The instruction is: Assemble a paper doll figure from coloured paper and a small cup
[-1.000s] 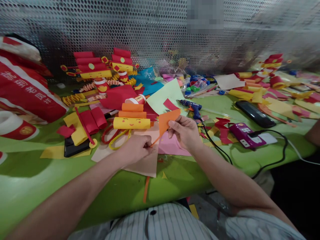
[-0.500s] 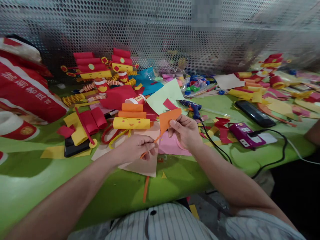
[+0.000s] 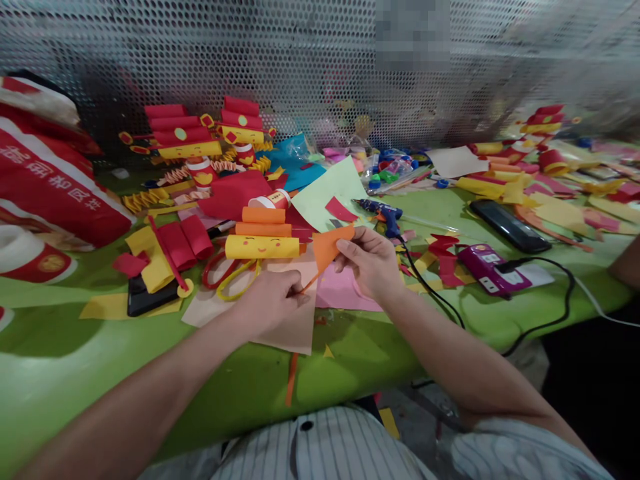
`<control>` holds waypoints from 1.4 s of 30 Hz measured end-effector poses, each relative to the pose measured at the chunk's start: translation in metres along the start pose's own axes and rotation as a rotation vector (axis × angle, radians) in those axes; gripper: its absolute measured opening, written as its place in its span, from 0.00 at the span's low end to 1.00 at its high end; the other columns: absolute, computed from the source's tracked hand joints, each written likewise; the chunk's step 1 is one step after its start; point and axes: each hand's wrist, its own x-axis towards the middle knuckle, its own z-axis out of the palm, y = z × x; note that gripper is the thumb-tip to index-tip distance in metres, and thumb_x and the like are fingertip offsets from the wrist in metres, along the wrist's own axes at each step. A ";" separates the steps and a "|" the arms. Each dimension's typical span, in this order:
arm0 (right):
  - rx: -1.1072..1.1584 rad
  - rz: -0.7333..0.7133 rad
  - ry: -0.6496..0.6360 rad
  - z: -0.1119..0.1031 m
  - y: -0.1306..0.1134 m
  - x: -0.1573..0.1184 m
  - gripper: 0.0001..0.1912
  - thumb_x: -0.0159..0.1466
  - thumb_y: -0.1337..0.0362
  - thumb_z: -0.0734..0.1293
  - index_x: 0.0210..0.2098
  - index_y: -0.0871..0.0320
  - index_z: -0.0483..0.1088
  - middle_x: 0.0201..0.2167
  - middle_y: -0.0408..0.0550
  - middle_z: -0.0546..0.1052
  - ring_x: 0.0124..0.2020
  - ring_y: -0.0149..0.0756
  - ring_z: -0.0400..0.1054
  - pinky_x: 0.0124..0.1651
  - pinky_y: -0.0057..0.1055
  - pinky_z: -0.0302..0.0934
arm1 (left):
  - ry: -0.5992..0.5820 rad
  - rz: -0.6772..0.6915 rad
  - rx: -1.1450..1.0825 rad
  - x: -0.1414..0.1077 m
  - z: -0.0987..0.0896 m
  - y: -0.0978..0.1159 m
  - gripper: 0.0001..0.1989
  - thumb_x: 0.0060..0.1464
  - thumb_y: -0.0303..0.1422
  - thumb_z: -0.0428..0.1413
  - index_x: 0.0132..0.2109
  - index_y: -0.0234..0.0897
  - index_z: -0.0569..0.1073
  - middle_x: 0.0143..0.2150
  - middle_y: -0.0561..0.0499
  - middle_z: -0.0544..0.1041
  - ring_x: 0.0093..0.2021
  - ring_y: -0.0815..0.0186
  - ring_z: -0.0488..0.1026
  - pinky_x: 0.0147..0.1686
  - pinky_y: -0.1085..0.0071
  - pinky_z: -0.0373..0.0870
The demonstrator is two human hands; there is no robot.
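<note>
Pinched between thumb and fingers of my right hand (image 3: 370, 260) is a piece of orange paper (image 3: 326, 249). It tapers toward my left hand (image 3: 275, 297), which is closed on its narrow strip end. Just behind my left hand lies a yellow paper roll (image 3: 262, 247) with a drawn smiling face, and orange paper rolls (image 3: 263, 223) sit behind it. Under my hands are a beige paper sheet (image 3: 287, 333) and a pink sheet (image 3: 345, 293). Yellow-handled scissors (image 3: 231, 283) lie partly behind my left wrist. A loose orange strip (image 3: 292, 380) hangs at the table's front edge.
A blue glue gun (image 3: 383, 212) lies behind my right hand on the green table (image 3: 360, 353). Its black cable runs near a purple power socket (image 3: 493, 270). A black phone (image 3: 510, 225) is farther right. Finished red paper figures (image 3: 183, 133) stand at the back left, beside a red bag (image 3: 55, 173).
My left hand has turned knuckles-up and shifted slightly left, drawing on the narrow end. The orange paper has moved a little left and down with my right hand.
</note>
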 end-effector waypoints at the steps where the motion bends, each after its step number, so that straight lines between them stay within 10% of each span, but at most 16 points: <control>1: -0.001 0.005 0.000 0.000 0.000 0.000 0.11 0.50 0.59 0.72 0.25 0.58 0.67 0.15 0.36 0.72 0.13 0.24 0.64 0.17 0.22 0.62 | 0.008 -0.007 0.019 0.000 0.001 0.000 0.11 0.46 0.30 0.53 0.20 0.37 0.60 0.16 0.58 0.64 0.18 0.72 0.59 0.22 0.74 0.49; 11: 0.018 0.009 -0.063 0.001 -0.005 0.000 0.11 0.50 0.59 0.72 0.27 0.58 0.67 0.15 0.37 0.73 0.15 0.25 0.67 0.20 0.22 0.64 | -0.350 -0.033 -0.651 0.000 -0.005 -0.002 0.13 0.55 0.39 0.46 0.36 0.35 0.68 0.27 0.53 0.74 0.22 0.71 0.71 0.24 0.75 0.64; 17: -0.001 -0.024 -0.074 0.000 0.000 -0.003 0.09 0.53 0.61 0.70 0.28 0.58 0.67 0.17 0.37 0.73 0.16 0.25 0.68 0.21 0.22 0.66 | -0.366 -0.148 -0.885 0.003 -0.003 -0.003 0.08 0.53 0.35 0.50 0.31 0.34 0.69 0.27 0.53 0.74 0.20 0.74 0.70 0.24 0.75 0.66; 32: -0.070 0.059 -0.017 0.011 -0.005 -0.008 0.15 0.48 0.56 0.72 0.26 0.58 0.66 0.17 0.38 0.74 0.16 0.26 0.68 0.24 0.26 0.68 | 0.107 -0.078 -0.217 0.001 0.002 0.005 0.10 0.47 0.29 0.53 0.21 0.36 0.61 0.17 0.59 0.65 0.18 0.73 0.61 0.21 0.75 0.54; 42: -0.008 0.007 -0.037 0.010 -0.003 -0.008 0.13 0.49 0.59 0.72 0.28 0.58 0.65 0.21 0.39 0.75 0.18 0.27 0.69 0.26 0.28 0.69 | 0.129 0.055 -0.466 0.005 0.004 0.000 0.16 0.53 0.38 0.48 0.21 0.35 0.67 0.18 0.57 0.63 0.21 0.73 0.58 0.22 0.76 0.55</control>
